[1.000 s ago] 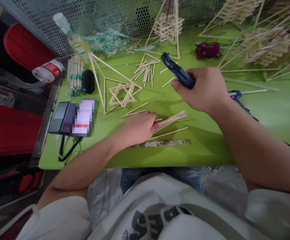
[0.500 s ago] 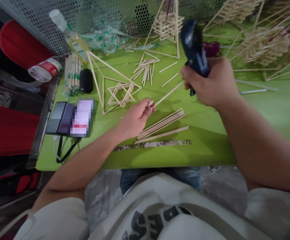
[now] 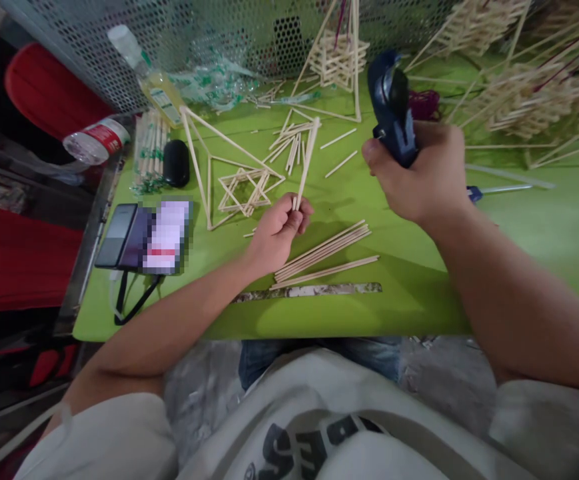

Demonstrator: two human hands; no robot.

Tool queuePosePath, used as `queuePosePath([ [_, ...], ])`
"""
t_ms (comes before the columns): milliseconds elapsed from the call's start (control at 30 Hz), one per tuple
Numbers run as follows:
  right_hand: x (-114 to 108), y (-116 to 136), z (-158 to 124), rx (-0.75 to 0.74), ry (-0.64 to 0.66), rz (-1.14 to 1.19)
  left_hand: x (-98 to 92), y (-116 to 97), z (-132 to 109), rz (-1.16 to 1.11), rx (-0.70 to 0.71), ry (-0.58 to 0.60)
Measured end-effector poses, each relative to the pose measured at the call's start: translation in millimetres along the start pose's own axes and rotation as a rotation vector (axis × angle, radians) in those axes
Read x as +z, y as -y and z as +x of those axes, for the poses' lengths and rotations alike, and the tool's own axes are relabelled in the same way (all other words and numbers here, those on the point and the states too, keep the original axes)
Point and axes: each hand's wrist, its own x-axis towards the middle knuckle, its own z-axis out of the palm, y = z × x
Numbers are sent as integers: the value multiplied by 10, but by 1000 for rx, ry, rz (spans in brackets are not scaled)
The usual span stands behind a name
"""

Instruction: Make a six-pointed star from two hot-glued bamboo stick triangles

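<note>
Pinched between the thumb and fingers of my left hand are thin wooden sticks, held close together and tilted up and away. My right hand is closed around a dark blue glue gun, raised over the table to the right of the sticks. Below my left hand lies a bundle of longer wooden sticks, with a mottled flat strip in front of it. To the left of that hand stands a wooden stick frame with star-shaped stick pieces inside it.
Short cut sticks lie behind my left hand. Finished-looking stick structures fill the back right. At left are phones, a black case, wrapped stick packs and a bottle. A blue-handled metal rod lies right.
The sticks in my left hand have swung from pointing right, towards the glue gun, to pointing up and away. My right hand still holds the glue gun, now apart from the sticks.
</note>
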Motion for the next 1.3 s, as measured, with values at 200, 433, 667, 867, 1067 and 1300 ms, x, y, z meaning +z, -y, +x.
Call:
queuePosePath([
  [200, -21, 136, 10, 65, -2, 53, 31, 20, 11, -27, -12, -21],
  [433, 41, 205, 16, 57, 193, -181, 39, -52, -8, -129, 49, -76],
  [667, 202, 269, -158, -151, 292, -264, 14, -84, -17, -87, 165, -80],
  [867, 148, 396, -251, -176, 307, -293, 7, -105, -51, 84, 241, -83],
  [1067, 95, 440, -281, -208, 307, -357, 4, -148, -53, 168, 306, -88],
  [1300, 87, 497, -303, -179, 319, -330, -4, -190, -94, 274, 237, -128],
])
